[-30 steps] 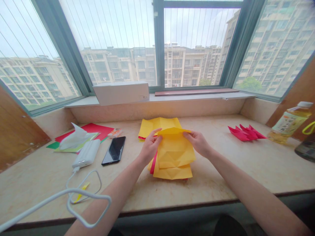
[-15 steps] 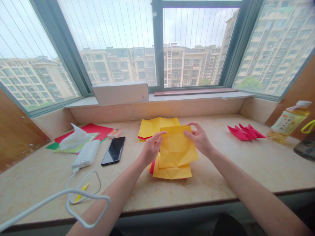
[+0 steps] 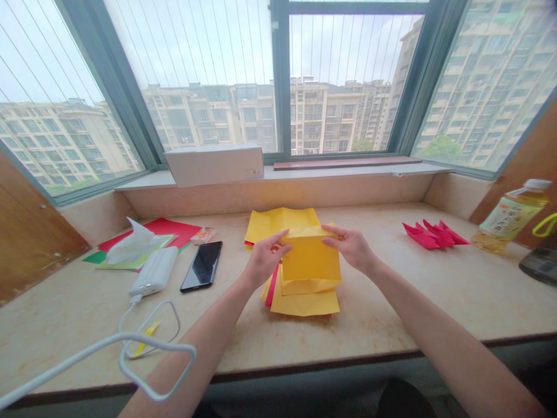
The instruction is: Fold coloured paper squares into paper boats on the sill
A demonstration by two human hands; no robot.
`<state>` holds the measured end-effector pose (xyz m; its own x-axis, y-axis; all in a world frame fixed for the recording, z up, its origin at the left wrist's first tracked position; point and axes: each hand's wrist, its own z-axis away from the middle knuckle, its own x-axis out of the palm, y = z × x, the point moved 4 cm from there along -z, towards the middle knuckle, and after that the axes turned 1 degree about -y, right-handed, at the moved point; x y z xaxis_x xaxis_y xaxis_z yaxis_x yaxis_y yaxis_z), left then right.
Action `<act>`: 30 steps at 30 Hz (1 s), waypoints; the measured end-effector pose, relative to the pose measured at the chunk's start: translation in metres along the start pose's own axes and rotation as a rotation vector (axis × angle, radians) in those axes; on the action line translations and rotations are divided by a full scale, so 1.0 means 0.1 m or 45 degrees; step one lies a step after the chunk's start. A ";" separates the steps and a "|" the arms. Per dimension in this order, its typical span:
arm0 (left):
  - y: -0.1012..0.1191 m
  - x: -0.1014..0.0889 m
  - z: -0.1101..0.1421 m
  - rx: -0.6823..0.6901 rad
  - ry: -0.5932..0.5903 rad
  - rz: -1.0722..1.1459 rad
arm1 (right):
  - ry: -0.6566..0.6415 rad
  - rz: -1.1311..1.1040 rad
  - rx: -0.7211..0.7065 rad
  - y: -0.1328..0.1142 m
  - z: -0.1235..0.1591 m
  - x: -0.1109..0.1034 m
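A yellow sheet of paper (image 3: 311,258) is held up between my two hands, its upper part bent over along a crosswise fold. My left hand (image 3: 266,255) pinches its upper left corner between thumb and fingers. At the upper right corner, my right hand (image 3: 351,248) pinches it the same way. Beneath lies a pile of creased yellow sheets (image 3: 304,305) with a red sheet (image 3: 272,287) poking out at the left. Just behind is another stack of yellow paper (image 3: 265,225), with a red edge under it.
Left on the table are a black phone (image 3: 202,267), a white power bank (image 3: 154,271) with a cable (image 3: 156,345), a tissue pack (image 3: 134,247) and red paper (image 3: 185,231). Folded red paper pieces (image 3: 435,234) and a bottle (image 3: 511,217) stand right. A white box (image 3: 215,165) is on the sill.
The top of the held yellow sheet has been bent over toward me. Both hands have shifted slightly, the right one getting a new pinch at the upper corner.
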<state>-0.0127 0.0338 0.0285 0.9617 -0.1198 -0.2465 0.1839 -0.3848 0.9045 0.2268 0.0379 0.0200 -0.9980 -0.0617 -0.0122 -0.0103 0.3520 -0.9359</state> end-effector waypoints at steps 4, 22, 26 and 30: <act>0.00 0.02 0.00 -0.002 -0.035 -0.049 | -0.002 0.256 -0.128 -0.03 -0.01 -0.04; 0.12 -0.05 0.07 0.042 0.121 -0.113 | 0.118 0.438 -0.359 -0.21 0.12 -0.02; 0.14 0.03 0.07 -0.002 0.043 0.191 | 0.125 0.407 -0.467 -0.28 0.12 -0.03; 0.15 0.02 0.05 -0.050 0.106 0.277 | 0.133 0.374 -0.480 -0.24 0.10 -0.02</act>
<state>-0.0090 0.0236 0.0395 0.9927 -0.1191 -0.0161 -0.0233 -0.3223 0.9464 0.2297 0.0200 0.0388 -0.9627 0.1782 -0.2036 0.2705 0.6551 -0.7054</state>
